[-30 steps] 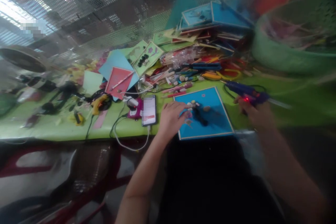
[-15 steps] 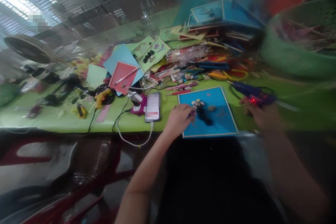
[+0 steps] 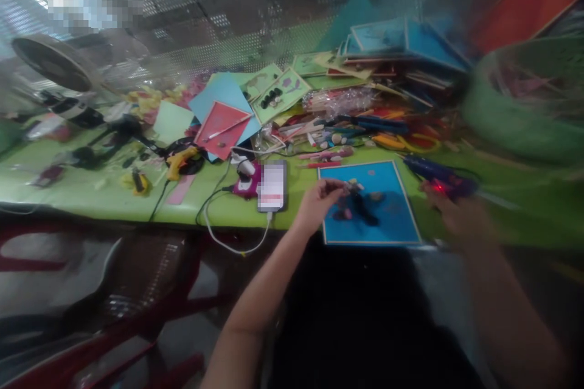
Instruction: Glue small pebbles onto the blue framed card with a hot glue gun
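A blue board (image 3: 392, 225) with a pale wooden edge lies at the table's front. Dark pebbles (image 3: 365, 209) and some pale ones form a cluster on it, with a grey-brown pebble (image 3: 376, 196) beside them. My left hand (image 3: 322, 200) is over the board's left side, thumb and fingertips pinched together at the pale pebbles; what sits between them is too small to make out. To the right of the board, my right hand (image 3: 449, 206) grips a dark purple glue gun (image 3: 440, 176), its red light glowing and its nozzle pointing left. A clear glue stick (image 3: 497, 199) sticks out behind.
Left of the board are a charging phone (image 3: 272, 187), a purple power strip (image 3: 246, 185) and a yellow glue gun (image 3: 180, 164). Pens and scissors (image 3: 406, 143) lie behind, below stacked boards (image 3: 378, 36). A green basket (image 3: 524, 115) stands at right, a fan (image 3: 52, 64) at left.
My left hand has shifted slightly over the board, its fingertips now at the pale pebbles, uncovering pinkish pieces beneath. My right hand still holds the glue gun. The whole view has tilted a little.
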`<state>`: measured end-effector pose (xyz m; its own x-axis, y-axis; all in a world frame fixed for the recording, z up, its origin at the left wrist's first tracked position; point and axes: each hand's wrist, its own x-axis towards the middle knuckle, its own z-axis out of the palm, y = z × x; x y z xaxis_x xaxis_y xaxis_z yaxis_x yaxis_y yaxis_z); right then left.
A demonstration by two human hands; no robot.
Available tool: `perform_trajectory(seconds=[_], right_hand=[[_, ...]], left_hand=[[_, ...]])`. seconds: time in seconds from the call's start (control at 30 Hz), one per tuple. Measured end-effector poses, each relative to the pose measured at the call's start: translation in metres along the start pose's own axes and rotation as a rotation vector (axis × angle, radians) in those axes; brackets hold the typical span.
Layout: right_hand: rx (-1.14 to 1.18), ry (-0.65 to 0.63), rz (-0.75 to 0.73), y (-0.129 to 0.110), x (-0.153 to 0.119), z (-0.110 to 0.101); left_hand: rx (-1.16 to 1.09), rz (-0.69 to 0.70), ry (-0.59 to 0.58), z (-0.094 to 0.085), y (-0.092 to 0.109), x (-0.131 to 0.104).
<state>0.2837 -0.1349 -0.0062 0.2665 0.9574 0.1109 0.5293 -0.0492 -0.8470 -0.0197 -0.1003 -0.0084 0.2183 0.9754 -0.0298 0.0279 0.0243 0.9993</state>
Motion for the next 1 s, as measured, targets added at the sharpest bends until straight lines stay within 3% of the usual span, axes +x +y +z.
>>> perform_trajectory(seconds=[0.2, 0.33, 0.6, 1.0], right_hand=[[-0.062, -0.019, -0.001, 0.002, 0.003, 0.014], [-0.057, -0.015, 0.010, 0.003, 0.003, 0.017], [-0.034, 0.003, 0.028, -0.003, 0.002, 0.019], [-0.013, -0.014, 0.041, -0.001, 0.002, 0.019]], left_hand=[[0.577, 0.395, 0.097, 0.016, -0.009, -0.030], [0.887, 0.599, -0.244, 0.015, -0.013, -0.057], [1.003, 0.621, -0.287, 0.017, 0.000, -0.076], [1.009, 0.500, -0.369, 0.034, 0.004, -0.062]])
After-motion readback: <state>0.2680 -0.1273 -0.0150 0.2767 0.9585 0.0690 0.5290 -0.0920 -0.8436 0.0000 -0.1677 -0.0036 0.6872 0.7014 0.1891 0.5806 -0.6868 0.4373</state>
